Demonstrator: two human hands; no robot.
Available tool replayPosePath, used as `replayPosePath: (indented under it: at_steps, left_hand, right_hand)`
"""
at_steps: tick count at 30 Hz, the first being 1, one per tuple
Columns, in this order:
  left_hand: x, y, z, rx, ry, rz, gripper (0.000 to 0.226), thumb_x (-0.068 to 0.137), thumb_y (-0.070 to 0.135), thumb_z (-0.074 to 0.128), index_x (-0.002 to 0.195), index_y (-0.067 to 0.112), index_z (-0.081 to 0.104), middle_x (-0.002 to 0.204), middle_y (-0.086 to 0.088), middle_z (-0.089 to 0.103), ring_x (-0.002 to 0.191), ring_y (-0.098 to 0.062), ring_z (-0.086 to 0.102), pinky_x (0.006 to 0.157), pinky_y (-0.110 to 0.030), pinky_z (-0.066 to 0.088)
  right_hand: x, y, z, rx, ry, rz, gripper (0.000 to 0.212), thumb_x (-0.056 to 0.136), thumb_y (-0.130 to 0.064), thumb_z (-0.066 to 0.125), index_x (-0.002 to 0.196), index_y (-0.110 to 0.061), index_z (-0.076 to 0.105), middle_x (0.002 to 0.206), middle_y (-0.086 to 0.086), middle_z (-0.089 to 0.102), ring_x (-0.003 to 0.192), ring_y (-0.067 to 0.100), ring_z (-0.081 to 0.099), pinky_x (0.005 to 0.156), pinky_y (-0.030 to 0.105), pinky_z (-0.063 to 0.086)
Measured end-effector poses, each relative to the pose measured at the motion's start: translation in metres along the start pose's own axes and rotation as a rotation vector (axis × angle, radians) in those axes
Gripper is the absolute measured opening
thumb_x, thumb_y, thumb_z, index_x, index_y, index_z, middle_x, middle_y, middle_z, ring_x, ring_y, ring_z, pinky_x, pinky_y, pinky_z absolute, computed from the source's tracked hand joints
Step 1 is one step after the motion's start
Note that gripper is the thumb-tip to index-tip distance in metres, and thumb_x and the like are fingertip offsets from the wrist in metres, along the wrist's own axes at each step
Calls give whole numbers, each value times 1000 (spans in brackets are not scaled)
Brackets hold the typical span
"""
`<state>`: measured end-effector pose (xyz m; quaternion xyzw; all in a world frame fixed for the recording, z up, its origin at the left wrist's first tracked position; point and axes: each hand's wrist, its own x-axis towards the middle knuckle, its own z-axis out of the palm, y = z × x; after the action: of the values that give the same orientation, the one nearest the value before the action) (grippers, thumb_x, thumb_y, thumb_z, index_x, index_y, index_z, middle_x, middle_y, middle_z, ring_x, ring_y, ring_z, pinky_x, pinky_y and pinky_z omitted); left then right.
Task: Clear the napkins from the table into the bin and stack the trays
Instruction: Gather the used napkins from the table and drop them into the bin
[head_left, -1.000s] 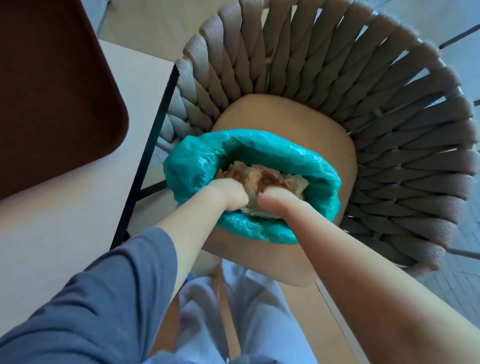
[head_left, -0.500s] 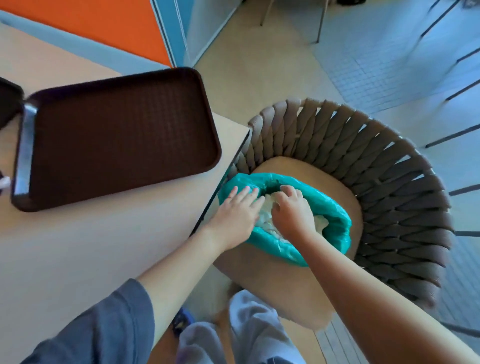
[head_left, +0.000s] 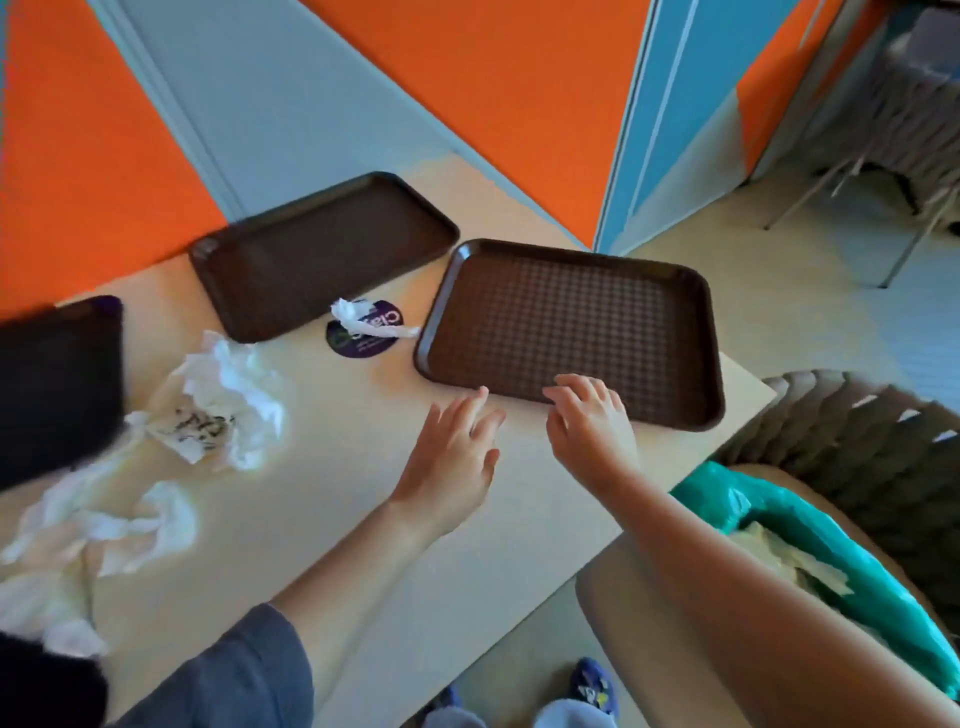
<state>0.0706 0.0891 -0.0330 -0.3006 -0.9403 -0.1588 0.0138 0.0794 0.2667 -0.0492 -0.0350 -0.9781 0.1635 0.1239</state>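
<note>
A waffle-textured brown tray (head_left: 571, 332) is seen at the table's (head_left: 363, 519) right edge, a smoother one (head_left: 322, 254) at the far edge. Crumpled white napkins (head_left: 223, 410) are strewn toward the left edge. Left hand (head_left: 452, 462) and right hand (head_left: 592, 426) are held empty, fingers apart. More napkins are seen in the teal-lined bin (head_left: 810, 540).

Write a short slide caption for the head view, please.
Both hands, left and right, open over the table near a brown tray; crumpled napkins remain.

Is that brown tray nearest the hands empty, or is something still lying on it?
Empty. The nearest brown tray shows only its bare gridded surface; the crumpled napkins lie on the table beside it, not in it.
</note>
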Motion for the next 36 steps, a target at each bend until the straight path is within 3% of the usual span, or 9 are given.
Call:
replayPosePath:
  at_steps: [5,12,19,22,26,28,31,35,36]
  left_hand:
    - [-43,-82,-35,48,103,-196,44,84,14,59,127,10,51,141,-15,41,129,-32,39,105,-52,33]
    - [-90,-166,-40,73,72,-373,48,75,7,69,121,9,57,133,-20,51,118,-41,51,93,-52,46]
    - [-103,-204,-32,30,60,-492,42,87,14,57,129,14,50,144,-25,33,122,-43,39,92,-49,42]
    - [-94,-213,-34,47,79,-524,39,89,19,55,127,20,52,145,-25,28,120,-42,36,92,-48,39]
    - [-80,-227,-34,57,24,-603,36,93,31,46,129,28,48,148,-16,21,120,-36,31,94,-43,35]
    - [-73,-231,-35,45,-14,-628,39,94,35,44,131,26,45,149,-14,20,123,-35,27,97,-44,32]
    - [-68,-233,-37,36,-17,-643,44,94,38,43,133,19,41,146,-7,28,124,-32,27,98,-42,30]
    - [-67,-233,-36,-14,196,-520,40,88,33,48,120,12,55,124,-6,54,109,-32,45,86,-43,42]
    - [-66,-231,-35,-42,273,-444,37,84,32,47,111,11,60,113,-8,60,99,-32,50,79,-43,48]
  right_hand:
    - [40,-88,30,77,-118,-134,35,82,-17,48,114,-10,63,121,10,62,112,32,55,95,42,43]
    - [88,-170,71,237,-368,-133,63,89,-23,56,143,-12,25,152,8,27,137,28,31,109,40,33]
    - [133,-205,105,187,-502,-61,85,88,-25,61,148,-8,4,157,13,3,143,32,14,114,40,23]
    - [144,-209,115,128,-543,-43,78,88,-26,58,147,-12,8,157,13,-3,139,37,24,108,42,35]
    - [151,-213,127,-28,-649,-45,51,92,-22,51,138,-9,36,155,17,-12,129,40,37,98,35,38]
    - [153,-214,133,-94,-666,-26,43,92,-16,46,134,-5,41,155,20,-7,130,40,34,99,35,36]
    - [150,-214,139,-59,-625,60,42,91,-10,40,129,9,38,142,27,27,126,38,34,104,34,33]
    - [138,-204,139,70,-593,135,25,87,-5,42,110,3,43,96,19,46,105,32,46,82,24,44]
    - [132,-201,138,100,-564,126,24,85,-7,46,107,4,47,95,20,47,106,33,47,82,29,45]
